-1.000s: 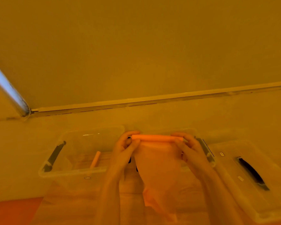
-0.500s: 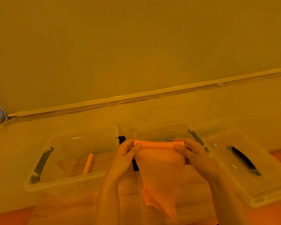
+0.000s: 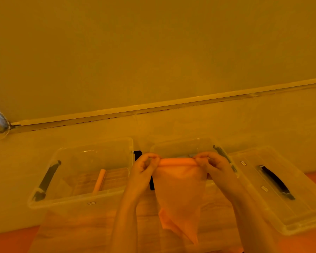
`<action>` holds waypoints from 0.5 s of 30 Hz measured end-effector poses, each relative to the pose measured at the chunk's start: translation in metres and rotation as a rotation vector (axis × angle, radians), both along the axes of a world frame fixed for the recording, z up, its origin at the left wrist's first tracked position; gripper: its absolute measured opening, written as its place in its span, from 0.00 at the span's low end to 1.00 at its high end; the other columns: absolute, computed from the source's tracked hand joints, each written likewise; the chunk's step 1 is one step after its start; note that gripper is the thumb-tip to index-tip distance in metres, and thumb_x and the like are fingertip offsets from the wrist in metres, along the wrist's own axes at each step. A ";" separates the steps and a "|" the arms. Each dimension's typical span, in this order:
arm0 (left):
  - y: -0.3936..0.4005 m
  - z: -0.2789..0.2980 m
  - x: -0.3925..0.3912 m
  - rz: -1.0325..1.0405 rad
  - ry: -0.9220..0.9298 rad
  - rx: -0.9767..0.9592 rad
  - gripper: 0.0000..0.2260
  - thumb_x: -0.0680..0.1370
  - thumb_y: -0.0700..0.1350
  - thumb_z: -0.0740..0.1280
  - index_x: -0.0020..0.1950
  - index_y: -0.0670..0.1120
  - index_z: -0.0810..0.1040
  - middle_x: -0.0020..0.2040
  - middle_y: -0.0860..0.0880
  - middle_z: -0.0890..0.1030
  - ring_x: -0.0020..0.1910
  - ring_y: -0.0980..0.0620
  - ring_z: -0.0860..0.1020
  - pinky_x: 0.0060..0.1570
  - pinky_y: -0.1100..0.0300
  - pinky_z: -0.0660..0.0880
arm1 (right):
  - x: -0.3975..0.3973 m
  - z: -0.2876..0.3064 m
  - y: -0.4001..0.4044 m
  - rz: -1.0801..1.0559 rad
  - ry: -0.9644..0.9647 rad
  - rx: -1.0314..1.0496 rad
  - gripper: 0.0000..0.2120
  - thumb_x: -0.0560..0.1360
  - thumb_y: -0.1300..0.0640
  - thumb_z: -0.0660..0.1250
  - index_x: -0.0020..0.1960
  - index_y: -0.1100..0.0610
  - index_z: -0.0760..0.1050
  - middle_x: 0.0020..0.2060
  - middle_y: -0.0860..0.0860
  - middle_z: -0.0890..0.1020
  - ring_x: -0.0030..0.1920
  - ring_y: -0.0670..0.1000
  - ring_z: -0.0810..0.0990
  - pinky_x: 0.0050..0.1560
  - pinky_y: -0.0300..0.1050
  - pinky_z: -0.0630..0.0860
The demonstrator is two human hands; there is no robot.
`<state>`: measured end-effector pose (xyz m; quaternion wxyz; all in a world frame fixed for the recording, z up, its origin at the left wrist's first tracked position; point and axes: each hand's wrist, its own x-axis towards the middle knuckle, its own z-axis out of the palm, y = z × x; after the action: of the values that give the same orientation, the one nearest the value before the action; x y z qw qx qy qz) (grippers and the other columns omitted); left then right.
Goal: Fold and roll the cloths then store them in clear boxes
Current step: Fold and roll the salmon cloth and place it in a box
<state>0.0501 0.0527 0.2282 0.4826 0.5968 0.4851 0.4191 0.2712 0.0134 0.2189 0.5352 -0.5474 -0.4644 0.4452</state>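
Both hands pinch the ends of the cloth (image 3: 179,190), left hand (image 3: 144,168) and right hand (image 3: 211,166) curled round its rolled top edge, held up in front of the middle box (image 3: 182,147). Since a second ago the fingers have curled tighter over the roll, so rolling continues; the tail still hangs loose. One roll (image 3: 99,181) lies in the left box (image 3: 77,199)

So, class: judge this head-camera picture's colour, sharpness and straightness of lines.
Head view: a heavy orange-yellow cast tints everything; the cloth and both hands look soft, not crisp; wide-angle bending tilts the wall trim; a pale glint shows on the left box.
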 end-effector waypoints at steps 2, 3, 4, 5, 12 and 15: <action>0.000 -0.001 -0.003 -0.016 -0.006 -0.007 0.13 0.74 0.55 0.64 0.57 0.55 0.78 0.43 0.57 0.77 0.40 0.60 0.75 0.35 0.68 0.70 | 0.001 -0.002 0.000 0.022 0.053 -0.029 0.10 0.74 0.57 0.67 0.54 0.46 0.79 0.45 0.52 0.84 0.44 0.53 0.82 0.42 0.53 0.79; 0.000 0.000 -0.004 -0.025 -0.004 -0.022 0.15 0.73 0.56 0.65 0.59 0.56 0.77 0.47 0.55 0.78 0.43 0.58 0.76 0.37 0.67 0.71 | 0.002 -0.003 0.000 0.034 0.080 -0.056 0.13 0.74 0.59 0.67 0.57 0.47 0.77 0.47 0.52 0.84 0.46 0.52 0.83 0.45 0.52 0.80; 0.000 0.000 -0.005 -0.036 -0.013 -0.029 0.15 0.73 0.55 0.65 0.59 0.56 0.77 0.49 0.53 0.79 0.45 0.57 0.78 0.37 0.67 0.73 | 0.003 -0.004 0.000 0.043 0.098 -0.071 0.14 0.74 0.60 0.67 0.58 0.48 0.77 0.48 0.52 0.84 0.48 0.52 0.83 0.46 0.51 0.81; 0.000 0.001 -0.006 -0.048 -0.027 -0.026 0.12 0.74 0.52 0.65 0.58 0.54 0.78 0.49 0.51 0.80 0.44 0.58 0.79 0.37 0.68 0.73 | 0.003 -0.004 -0.001 0.052 0.109 -0.072 0.13 0.74 0.61 0.67 0.57 0.50 0.78 0.48 0.52 0.84 0.48 0.52 0.83 0.45 0.49 0.80; 0.001 0.000 -0.009 -0.067 -0.075 -0.056 0.07 0.77 0.46 0.64 0.54 0.54 0.78 0.47 0.50 0.82 0.42 0.52 0.82 0.38 0.62 0.78 | -0.002 -0.002 -0.003 0.082 0.088 -0.099 0.11 0.76 0.58 0.64 0.57 0.52 0.78 0.45 0.54 0.84 0.43 0.53 0.83 0.38 0.47 0.79; 0.001 -0.002 -0.010 -0.057 -0.114 -0.078 0.09 0.77 0.45 0.65 0.54 0.55 0.78 0.46 0.48 0.83 0.43 0.50 0.82 0.39 0.60 0.78 | -0.003 -0.004 -0.005 0.088 0.138 -0.082 0.12 0.75 0.61 0.65 0.57 0.52 0.77 0.46 0.53 0.83 0.42 0.51 0.81 0.38 0.44 0.78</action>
<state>0.0398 0.0532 0.2263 0.5439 0.5662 0.4557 0.4194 0.2681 0.0081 0.2146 0.5230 -0.5161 -0.4314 0.5235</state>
